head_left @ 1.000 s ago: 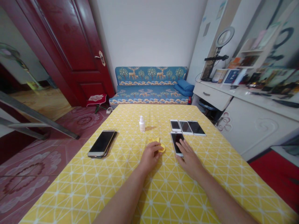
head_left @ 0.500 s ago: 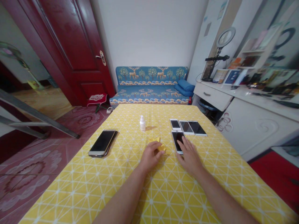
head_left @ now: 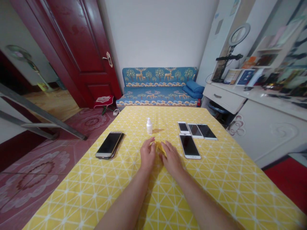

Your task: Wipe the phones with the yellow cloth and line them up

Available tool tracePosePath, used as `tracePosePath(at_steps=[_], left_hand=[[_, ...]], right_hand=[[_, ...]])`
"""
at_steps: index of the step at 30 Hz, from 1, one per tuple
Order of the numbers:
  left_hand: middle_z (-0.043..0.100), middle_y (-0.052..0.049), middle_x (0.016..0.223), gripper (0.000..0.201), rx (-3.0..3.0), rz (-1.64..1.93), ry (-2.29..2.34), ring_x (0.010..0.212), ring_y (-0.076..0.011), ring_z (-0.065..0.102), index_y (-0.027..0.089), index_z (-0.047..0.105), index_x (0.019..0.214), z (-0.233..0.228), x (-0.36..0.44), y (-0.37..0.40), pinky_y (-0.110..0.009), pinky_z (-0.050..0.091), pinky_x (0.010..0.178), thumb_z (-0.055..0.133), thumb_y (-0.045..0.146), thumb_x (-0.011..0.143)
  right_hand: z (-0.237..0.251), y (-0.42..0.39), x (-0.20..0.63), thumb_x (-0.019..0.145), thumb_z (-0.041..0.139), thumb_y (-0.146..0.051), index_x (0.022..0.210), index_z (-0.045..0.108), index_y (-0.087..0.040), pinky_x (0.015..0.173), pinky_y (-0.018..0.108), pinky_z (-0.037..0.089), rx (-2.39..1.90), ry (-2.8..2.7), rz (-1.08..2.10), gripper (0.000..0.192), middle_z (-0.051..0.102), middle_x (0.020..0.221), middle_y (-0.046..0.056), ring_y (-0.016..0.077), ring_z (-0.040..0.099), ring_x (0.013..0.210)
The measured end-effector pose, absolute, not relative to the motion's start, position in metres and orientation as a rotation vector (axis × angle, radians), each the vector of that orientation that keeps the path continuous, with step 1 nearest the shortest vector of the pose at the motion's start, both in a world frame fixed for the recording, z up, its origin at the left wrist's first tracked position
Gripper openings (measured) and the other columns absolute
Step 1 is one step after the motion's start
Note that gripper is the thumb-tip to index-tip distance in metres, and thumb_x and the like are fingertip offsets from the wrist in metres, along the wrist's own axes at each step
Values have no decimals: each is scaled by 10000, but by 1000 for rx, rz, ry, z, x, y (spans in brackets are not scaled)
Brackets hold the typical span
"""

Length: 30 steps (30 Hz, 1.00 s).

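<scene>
Table [head_left: 216,191] with yellow triangle-pattern cloth fills the lower frame; near edge and right corner cut off by the frame. Blue deer-print sofa [head_left: 158,88] behind the far end, its lower edge hidden by the table. Red door [head_left: 79,48] on the left, top cut off. White desk [head_left: 259,108] on the right, clutter on it too blurred to name.

Both forearms enter from the bottom, elbows out of frame. Left hand [head_left: 147,155] and right hand [head_left: 171,159] lie side by side at table centre, palms down, fingers loosely spread and resting flat. Yellow cloth [head_left: 159,147] sits between the two hands, mostly covered; only a small crumpled bit shows between the left fingertips [head_left: 151,140] and the right fingertips [head_left: 165,145]. Both hands touch it; can't tell if either actually pinches it.

White-framed phone [head_left: 189,146] just right of the right hand, not touched. Three phones [head_left: 197,130] in a row behind it. Dark phone [head_left: 109,144] well to the left, looks stacked on another, unclear. Small white bottle [head_left: 149,126] upright just beyond the cloth.
</scene>
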<state>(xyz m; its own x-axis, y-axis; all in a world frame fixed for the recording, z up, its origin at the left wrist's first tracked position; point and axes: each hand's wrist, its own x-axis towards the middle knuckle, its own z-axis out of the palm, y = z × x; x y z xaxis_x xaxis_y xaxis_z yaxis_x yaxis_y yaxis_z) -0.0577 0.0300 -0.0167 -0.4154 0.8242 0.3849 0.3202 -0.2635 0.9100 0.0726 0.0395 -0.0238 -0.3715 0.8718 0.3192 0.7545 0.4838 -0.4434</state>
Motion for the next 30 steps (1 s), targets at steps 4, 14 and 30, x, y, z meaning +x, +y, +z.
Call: tracePosePath(at_steps=[4,14,30], left_hand=[[653,-118,1126,314,1693,1705,1976,1126,-237,555,174,656,1124,-7,-90,33,-419,405,1024,475,234,874],[361,-376,1388,642,1049,840,3127,1405,-487,142,21,402,1348,6,-189,12,-642,224,1027,529,332,800],[488,-200,1251,1050,937,1344,2927,1116,-395,526,190,205,1472,28,-175,6,-528,408,912,758,447,617]], right_hand=[[-24,44,77,878,519,-156,1232,617,-178,1114,499,325,-1287,-2205,303,368,482,1433,149,281,406,1357],[-26,40,76,859,525,-135,1187,621,-161,1124,509,299,-1294,-2164,341,343,495,1419,148,280,409,1352],[-22,39,78,848,541,-125,1185,630,-162,1099,481,356,-1262,-2145,344,351,540,1377,131,271,467,1299]])
